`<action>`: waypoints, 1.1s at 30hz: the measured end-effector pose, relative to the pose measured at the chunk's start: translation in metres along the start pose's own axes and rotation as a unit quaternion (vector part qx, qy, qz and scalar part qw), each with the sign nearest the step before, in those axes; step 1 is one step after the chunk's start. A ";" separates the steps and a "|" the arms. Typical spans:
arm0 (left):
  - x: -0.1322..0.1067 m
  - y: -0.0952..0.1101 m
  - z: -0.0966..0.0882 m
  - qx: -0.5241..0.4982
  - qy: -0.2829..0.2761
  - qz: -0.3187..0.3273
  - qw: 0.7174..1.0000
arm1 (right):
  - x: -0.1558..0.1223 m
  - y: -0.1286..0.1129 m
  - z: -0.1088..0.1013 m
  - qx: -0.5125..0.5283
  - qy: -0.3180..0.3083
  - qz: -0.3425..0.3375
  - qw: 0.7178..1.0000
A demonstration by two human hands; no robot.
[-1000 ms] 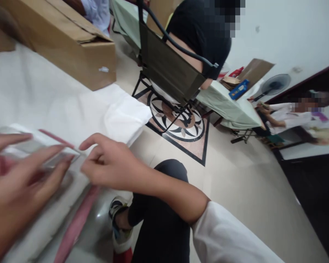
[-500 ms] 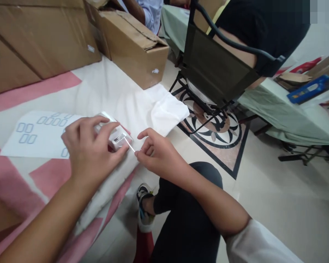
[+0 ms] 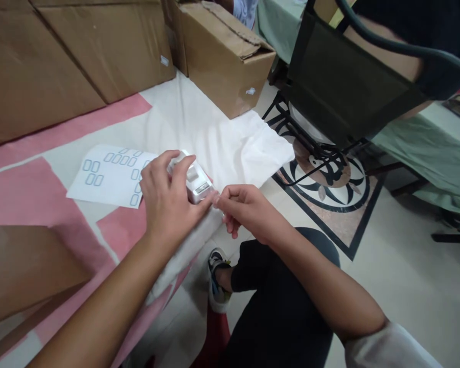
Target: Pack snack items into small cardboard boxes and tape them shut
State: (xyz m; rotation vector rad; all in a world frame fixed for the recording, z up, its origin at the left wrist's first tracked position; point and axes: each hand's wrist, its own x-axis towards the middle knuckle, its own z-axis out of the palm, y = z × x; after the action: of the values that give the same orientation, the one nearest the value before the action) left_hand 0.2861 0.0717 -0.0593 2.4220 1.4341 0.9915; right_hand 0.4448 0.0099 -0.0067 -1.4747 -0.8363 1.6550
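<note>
A small white box with a clear, shiny surface and a dark printed label point(image 3: 202, 188) on its near end lies at the table's edge. My left hand point(image 3: 168, 194) is closed around this box point(image 3: 194, 176), fingers over the far side and thumb along the near end. Close to that thumb tip, my right hand point(image 3: 245, 208) pinches thumb and forefinger together at the box's near corner. What sits in the pinch is mostly hidden; only a tiny pale bit shows. Left of the box, a white sheet of blue-outlined labels point(image 3: 99, 186) lies flat, partly behind my left hand.
Large cardboard boxes point(image 3: 111, 46) line the back of the table, with another carton point(image 3: 222, 71) beside them. A cardboard flap point(image 3: 26, 271) is at lower left. The pink-and-white cloth point(image 3: 61, 199) covers the table. A person sits in a dark folding chair point(image 3: 341, 76) at right.
The view has shifted, so everything sits further right. My right hand has come in against the box's near corner. The thin white strip seen earlier between the hands is now mostly hidden.
</note>
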 end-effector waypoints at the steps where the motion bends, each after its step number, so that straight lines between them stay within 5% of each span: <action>1: 0.000 0.000 0.000 -0.002 -0.001 -0.002 1.000 | -0.001 0.000 0.001 0.005 -0.001 -0.013 1.000; 24: 0.001 0.000 0.002 -0.030 0.009 -0.019 0.999 | 0.012 0.018 0.006 0.022 -0.029 -0.056 0.998; 33: 0.000 -0.013 -0.002 -0.177 -0.015 0.034 0.984 | 0.014 0.025 0.003 0.042 -0.021 -0.039 0.998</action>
State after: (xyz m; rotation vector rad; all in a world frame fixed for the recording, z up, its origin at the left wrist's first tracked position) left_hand 0.2758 0.0784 -0.0635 2.2252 1.0646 1.1121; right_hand 0.4382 0.0098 -0.0346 -1.3379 -0.8264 1.6476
